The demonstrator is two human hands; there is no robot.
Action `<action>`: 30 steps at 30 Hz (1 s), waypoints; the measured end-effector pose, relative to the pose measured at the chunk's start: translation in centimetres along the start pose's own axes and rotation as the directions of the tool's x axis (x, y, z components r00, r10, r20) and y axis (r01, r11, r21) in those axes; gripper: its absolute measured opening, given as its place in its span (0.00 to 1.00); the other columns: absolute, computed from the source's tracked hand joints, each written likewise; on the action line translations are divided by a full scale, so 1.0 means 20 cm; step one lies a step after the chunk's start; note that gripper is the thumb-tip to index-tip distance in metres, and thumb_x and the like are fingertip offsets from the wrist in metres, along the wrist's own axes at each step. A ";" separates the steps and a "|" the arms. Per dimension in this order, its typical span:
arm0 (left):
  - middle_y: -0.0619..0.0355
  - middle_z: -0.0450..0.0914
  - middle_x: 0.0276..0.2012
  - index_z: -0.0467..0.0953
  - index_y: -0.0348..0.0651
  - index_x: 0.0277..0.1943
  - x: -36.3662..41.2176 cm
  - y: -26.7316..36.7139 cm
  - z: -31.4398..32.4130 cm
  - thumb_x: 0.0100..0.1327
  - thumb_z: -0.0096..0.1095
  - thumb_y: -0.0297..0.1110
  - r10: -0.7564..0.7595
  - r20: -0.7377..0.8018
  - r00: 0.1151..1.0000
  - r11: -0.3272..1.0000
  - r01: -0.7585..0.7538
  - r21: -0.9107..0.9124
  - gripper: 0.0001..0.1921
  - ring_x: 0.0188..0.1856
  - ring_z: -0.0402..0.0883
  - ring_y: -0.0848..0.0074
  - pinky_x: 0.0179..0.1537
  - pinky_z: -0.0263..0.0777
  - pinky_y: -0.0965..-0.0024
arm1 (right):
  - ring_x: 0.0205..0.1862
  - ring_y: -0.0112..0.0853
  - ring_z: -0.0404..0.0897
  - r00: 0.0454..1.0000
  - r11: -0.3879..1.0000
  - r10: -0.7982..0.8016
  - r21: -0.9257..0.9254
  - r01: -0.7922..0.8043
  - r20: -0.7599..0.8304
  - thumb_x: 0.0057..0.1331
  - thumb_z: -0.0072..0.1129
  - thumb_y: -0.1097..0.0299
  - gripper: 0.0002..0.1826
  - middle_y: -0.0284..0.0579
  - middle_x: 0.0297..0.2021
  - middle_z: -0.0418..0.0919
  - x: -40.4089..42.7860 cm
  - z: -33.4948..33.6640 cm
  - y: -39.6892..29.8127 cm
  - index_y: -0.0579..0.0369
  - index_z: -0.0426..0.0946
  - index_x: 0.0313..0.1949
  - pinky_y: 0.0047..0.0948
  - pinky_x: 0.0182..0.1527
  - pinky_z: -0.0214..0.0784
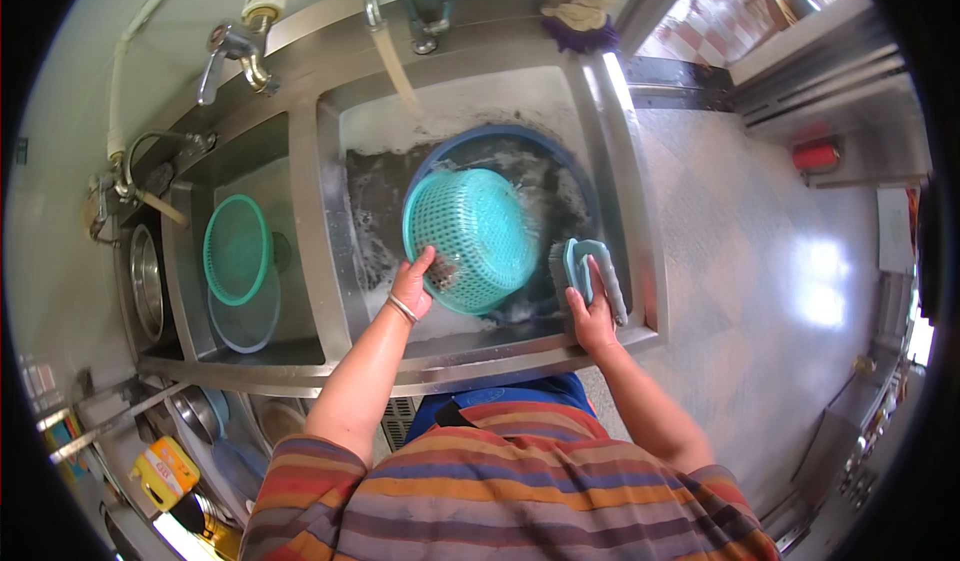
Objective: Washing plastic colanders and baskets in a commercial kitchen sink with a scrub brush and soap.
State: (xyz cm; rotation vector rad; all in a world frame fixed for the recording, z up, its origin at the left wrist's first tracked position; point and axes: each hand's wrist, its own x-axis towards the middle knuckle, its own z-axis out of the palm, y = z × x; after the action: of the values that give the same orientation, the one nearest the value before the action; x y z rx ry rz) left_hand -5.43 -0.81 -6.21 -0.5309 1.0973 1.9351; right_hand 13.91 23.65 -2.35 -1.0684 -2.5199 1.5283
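Observation:
My left hand (pixel 415 285) grips the rim of a turquoise plastic colander (pixel 472 238), its thumb lying on the perforated side. The colander is tilted, with its wet base turned to the right. Beneath it a large blue basin (pixel 517 132) stands in the stainless steel sink (pixel 328 208), holding foamy water. At the basin's right edge my right hand (pixel 594 317) is closed around the handle of a light blue scrubbing brush (pixel 581 261). Its bristles point left towards the colander, apart from it.
A hose-tipped faucet (pixel 394 58) reaches over the sink. The left compartment holds a green colander (pixel 238 250) above a translucent round container (pixel 247 328). Gloves (pixel 581 25) lie on the back right corner. A metal basin (pixel 147 282) sits far left; tiled floor (pixel 727 261) extends right.

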 end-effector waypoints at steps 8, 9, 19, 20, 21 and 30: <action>0.52 0.76 0.44 0.70 0.32 0.51 0.11 -0.40 -0.21 0.60 0.58 0.50 0.328 -0.593 0.735 0.940 -0.189 0.285 0.27 0.44 0.74 0.72 0.46 0.67 0.68 | 0.50 0.48 0.67 0.761 0.774 -0.445 -0.225 0.592 0.472 0.52 0.60 0.57 0.29 0.56 0.48 0.67 0.14 0.36 -0.23 0.47 0.68 0.55 0.43 0.54 0.59; 0.50 0.77 0.44 0.70 0.30 0.51 0.13 -0.45 -0.25 0.62 0.55 0.52 0.369 -0.618 0.694 0.915 -0.156 0.372 0.29 0.44 0.74 0.71 0.46 0.67 0.69 | 0.51 0.49 0.65 0.738 0.755 -0.385 -0.272 0.597 0.554 0.53 0.60 0.56 0.32 0.55 0.52 0.65 0.14 0.43 -0.29 0.48 0.65 0.58 0.45 0.52 0.58; 0.65 0.68 0.21 0.72 0.39 0.39 0.18 -0.29 -0.10 0.60 0.54 0.59 0.276 -0.764 0.584 0.956 -0.084 0.281 0.26 0.17 0.62 0.83 0.17 0.55 0.77 | 0.64 0.53 0.54 0.952 0.985 0.005 -0.164 0.048 0.307 0.63 0.50 0.58 0.33 0.61 0.61 0.58 1.00 0.64 0.02 0.57 0.53 0.64 0.37 0.64 0.48; 0.64 0.70 0.22 0.72 0.39 0.39 0.17 -0.31 -0.13 0.60 0.53 0.58 0.264 -0.762 0.592 0.960 -0.080 0.270 0.25 0.19 0.64 0.83 0.20 0.58 0.77 | 0.65 0.53 0.54 0.964 0.974 0.071 -0.227 -0.012 0.256 0.63 0.50 0.58 0.33 0.62 0.61 0.58 0.97 0.61 0.00 0.59 0.52 0.64 0.36 0.65 0.47; 0.63 0.72 0.24 0.72 0.39 0.39 0.19 -0.31 -0.14 0.61 0.53 0.58 0.254 -0.751 0.609 0.962 -0.080 0.261 0.25 0.21 0.67 0.82 0.22 0.61 0.76 | 0.65 0.52 0.53 0.967 0.961 0.054 -0.274 0.017 0.250 0.63 0.49 0.58 0.33 0.63 0.62 0.57 0.91 0.59 0.02 0.59 0.52 0.64 0.36 0.65 0.46; 0.50 0.78 0.39 0.73 0.30 0.44 0.30 -0.46 -0.36 0.63 0.48 0.57 0.294 -0.737 0.609 0.923 0.019 0.385 0.30 0.36 0.75 0.68 0.40 0.68 0.65 | 0.57 0.51 0.63 0.704 0.788 -0.178 -0.328 0.520 0.688 0.58 0.58 0.55 0.34 0.59 0.55 0.63 0.46 0.67 -0.40 0.52 0.59 0.61 0.45 0.60 0.55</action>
State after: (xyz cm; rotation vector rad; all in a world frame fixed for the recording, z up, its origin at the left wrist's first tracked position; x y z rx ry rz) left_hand -1.61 -1.72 -18.74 -1.1822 2.0640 1.5451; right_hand -1.97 15.99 -6.10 0.0636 -3.4284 1.2706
